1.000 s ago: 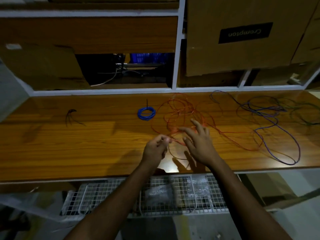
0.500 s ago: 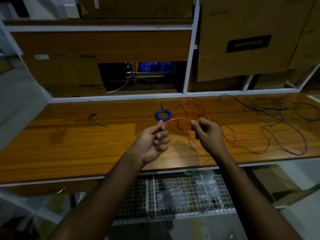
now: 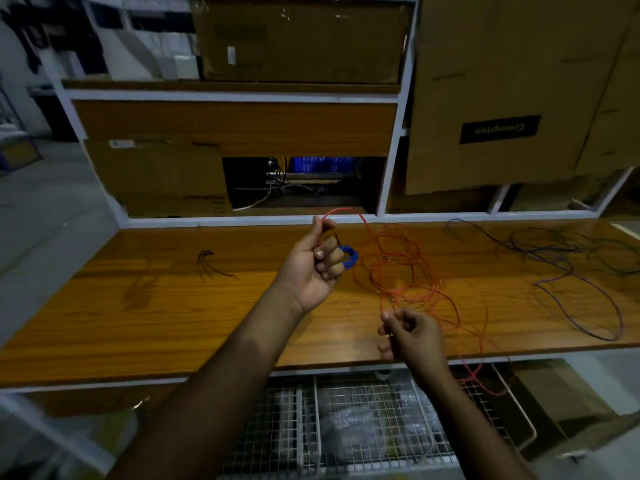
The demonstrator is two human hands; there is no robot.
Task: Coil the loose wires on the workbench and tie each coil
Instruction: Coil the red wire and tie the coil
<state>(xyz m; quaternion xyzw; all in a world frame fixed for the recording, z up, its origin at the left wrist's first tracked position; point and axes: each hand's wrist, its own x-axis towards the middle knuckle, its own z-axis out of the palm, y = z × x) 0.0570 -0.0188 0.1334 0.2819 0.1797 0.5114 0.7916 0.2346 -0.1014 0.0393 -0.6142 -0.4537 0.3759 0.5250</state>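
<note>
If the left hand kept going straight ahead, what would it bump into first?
Probably the white shelf rail at the workbench's back. The left hand, pinching the red wire, is raised above the blue coil. Depth is unclear.

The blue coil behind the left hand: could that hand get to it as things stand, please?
Probably not right away: the blue coil lies close and unobstructed, but the left hand already pinches the red wire.

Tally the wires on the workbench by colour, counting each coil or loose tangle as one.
Red wire, loose, pinched by both hands: 1
Blue coil: 1
Purple wire, loose: 1
Dark green wire, loose: 1
Black ties, one small bunch: 1
Total: 5
</note>
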